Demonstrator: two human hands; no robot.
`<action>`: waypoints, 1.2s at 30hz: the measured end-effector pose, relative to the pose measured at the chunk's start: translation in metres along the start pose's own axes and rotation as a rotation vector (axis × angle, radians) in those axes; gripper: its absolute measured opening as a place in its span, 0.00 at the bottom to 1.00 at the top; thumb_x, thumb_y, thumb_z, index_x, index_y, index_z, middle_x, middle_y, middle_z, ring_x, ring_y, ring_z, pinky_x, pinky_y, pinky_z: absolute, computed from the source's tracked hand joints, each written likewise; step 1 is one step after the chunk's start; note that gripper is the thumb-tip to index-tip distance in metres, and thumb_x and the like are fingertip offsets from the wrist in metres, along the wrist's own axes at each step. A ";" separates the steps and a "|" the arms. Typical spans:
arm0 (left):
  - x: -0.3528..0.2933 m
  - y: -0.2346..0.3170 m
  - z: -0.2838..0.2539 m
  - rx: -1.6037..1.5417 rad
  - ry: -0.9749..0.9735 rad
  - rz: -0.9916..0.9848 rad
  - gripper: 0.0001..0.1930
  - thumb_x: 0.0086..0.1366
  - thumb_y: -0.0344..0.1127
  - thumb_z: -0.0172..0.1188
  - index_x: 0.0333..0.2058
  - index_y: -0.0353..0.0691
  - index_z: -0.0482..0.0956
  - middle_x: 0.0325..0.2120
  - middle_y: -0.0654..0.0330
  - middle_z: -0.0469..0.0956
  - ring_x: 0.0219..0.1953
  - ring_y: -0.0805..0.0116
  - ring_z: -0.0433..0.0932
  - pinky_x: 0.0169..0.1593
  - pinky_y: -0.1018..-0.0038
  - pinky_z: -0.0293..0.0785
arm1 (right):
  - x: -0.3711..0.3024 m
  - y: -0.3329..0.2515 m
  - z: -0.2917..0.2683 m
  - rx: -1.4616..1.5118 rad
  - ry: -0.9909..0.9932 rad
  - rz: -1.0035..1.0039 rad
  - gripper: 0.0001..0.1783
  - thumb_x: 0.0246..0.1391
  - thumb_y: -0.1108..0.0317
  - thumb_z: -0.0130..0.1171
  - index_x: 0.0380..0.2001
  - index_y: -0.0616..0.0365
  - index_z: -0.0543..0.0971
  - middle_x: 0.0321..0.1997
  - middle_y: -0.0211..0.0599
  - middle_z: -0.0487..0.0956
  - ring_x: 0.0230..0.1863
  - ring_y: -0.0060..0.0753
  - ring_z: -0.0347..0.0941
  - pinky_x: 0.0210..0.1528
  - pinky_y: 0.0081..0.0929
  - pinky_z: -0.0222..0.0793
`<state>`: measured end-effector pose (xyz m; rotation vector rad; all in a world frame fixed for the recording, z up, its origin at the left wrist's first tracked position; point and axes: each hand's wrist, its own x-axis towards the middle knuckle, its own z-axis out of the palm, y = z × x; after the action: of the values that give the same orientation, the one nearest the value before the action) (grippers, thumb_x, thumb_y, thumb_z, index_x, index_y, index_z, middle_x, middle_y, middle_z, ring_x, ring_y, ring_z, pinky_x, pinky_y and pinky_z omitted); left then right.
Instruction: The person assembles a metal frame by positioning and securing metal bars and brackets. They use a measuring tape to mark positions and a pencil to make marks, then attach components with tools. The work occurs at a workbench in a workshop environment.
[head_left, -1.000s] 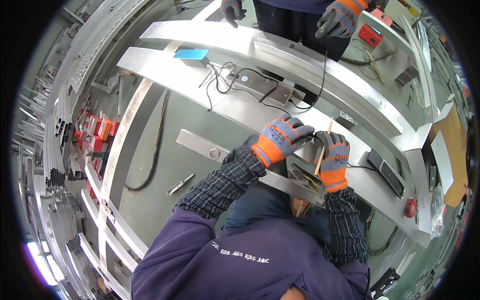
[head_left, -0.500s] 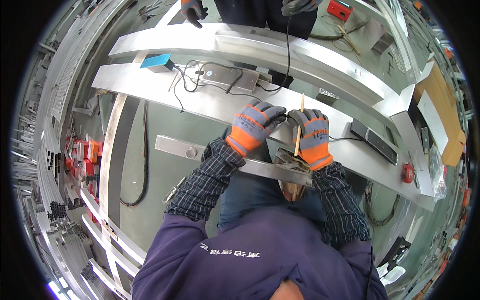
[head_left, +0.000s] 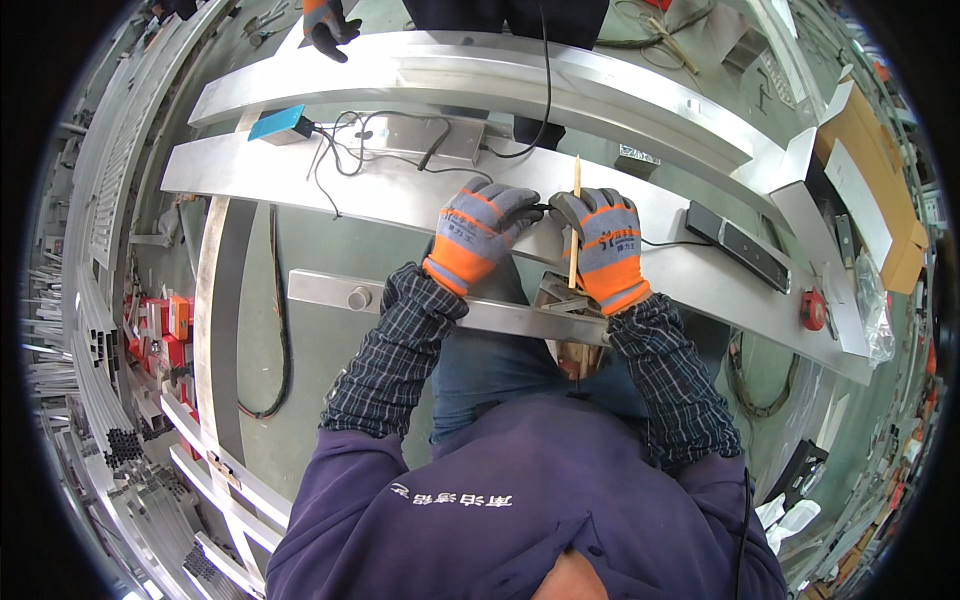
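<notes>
Both my hands wear grey and orange gloves above the silver metal beam. Pinched in the fingertips of my left hand [head_left: 482, 232] is a thin black cable [head_left: 543, 207], which spans the small gap to my right hand [head_left: 606, 245]. The right hand's fingers close on the cable too, and a slim pale wooden stick [head_left: 576, 177] stands upright along them. From beside the right hand a thin wire runs to a long black device [head_left: 737, 246] lying on the beam. The cable's ends inside the gloves are hidden.
A blue-topped box [head_left: 281, 125] with black leads and a silver metal housing [head_left: 425, 137] rest on the beam [head_left: 230, 172]. Farther right are a red tape measure [head_left: 813, 310] and an open cardboard box [head_left: 875, 190]. Across the beams, a person's gloved hand [head_left: 329, 30] hangs.
The view has shifted, so the beams and my hands appear farther left and higher. My grip looks the same. The other person's second hand has left the picture.
</notes>
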<state>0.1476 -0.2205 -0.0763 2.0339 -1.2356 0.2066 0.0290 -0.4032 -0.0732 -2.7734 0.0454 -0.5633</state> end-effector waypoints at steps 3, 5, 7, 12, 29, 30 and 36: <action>0.000 0.001 0.000 0.001 0.013 0.004 0.15 0.56 0.32 0.74 0.42 0.42 0.86 0.37 0.57 0.86 0.39 0.53 0.81 0.44 0.62 0.77 | 0.000 -0.001 0.000 -0.026 -0.009 -0.001 0.22 0.46 0.63 0.66 0.49 0.43 0.82 0.44 0.38 0.79 0.49 0.47 0.75 0.54 0.46 0.69; -0.002 0.001 -0.001 -0.002 0.017 -0.011 0.15 0.56 0.32 0.74 0.42 0.42 0.86 0.37 0.57 0.86 0.40 0.53 0.81 0.45 0.62 0.77 | 0.002 -0.003 -0.002 -0.040 -0.020 0.001 0.22 0.46 0.62 0.66 0.48 0.42 0.82 0.43 0.37 0.79 0.48 0.47 0.75 0.53 0.45 0.69; -0.002 0.001 -0.001 -0.007 0.010 -0.025 0.15 0.55 0.33 0.74 0.43 0.42 0.86 0.37 0.57 0.86 0.39 0.53 0.81 0.45 0.62 0.77 | 0.004 -0.004 -0.004 -0.052 -0.043 0.009 0.22 0.45 0.62 0.67 0.48 0.42 0.82 0.43 0.37 0.78 0.48 0.46 0.75 0.53 0.45 0.69; -0.002 0.001 -0.001 -0.028 0.013 -0.033 0.15 0.55 0.33 0.75 0.43 0.42 0.86 0.37 0.57 0.86 0.39 0.53 0.81 0.45 0.62 0.77 | 0.004 -0.005 -0.007 -0.072 -0.048 -0.008 0.23 0.44 0.62 0.68 0.48 0.42 0.82 0.42 0.37 0.78 0.48 0.46 0.75 0.52 0.44 0.69; -0.003 0.005 -0.003 -0.029 -0.032 -0.023 0.12 0.55 0.35 0.74 0.38 0.42 0.88 0.34 0.57 0.87 0.36 0.54 0.82 0.41 0.63 0.79 | 0.005 -0.001 -0.002 -0.089 -0.180 -0.036 0.30 0.37 0.58 0.75 0.49 0.44 0.82 0.48 0.35 0.81 0.54 0.48 0.75 0.56 0.47 0.69; -0.003 0.003 -0.002 -0.016 -0.040 -0.013 0.12 0.55 0.34 0.74 0.39 0.42 0.88 0.34 0.57 0.87 0.36 0.54 0.82 0.41 0.63 0.79 | 0.008 -0.001 -0.001 -0.091 -0.195 -0.029 0.31 0.37 0.58 0.76 0.50 0.44 0.82 0.49 0.35 0.81 0.54 0.48 0.75 0.57 0.47 0.68; -0.003 0.004 -0.002 -0.081 -0.050 -0.050 0.16 0.56 0.32 0.74 0.44 0.40 0.86 0.35 0.57 0.87 0.39 0.54 0.82 0.44 0.63 0.79 | 0.000 -0.001 -0.001 -0.105 -0.157 -0.013 0.30 0.39 0.57 0.75 0.51 0.43 0.81 0.48 0.36 0.80 0.53 0.46 0.75 0.58 0.45 0.68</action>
<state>0.1433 -0.2182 -0.0748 2.0083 -1.2030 0.0806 0.0284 -0.4019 -0.0723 -2.9133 0.0222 -0.3540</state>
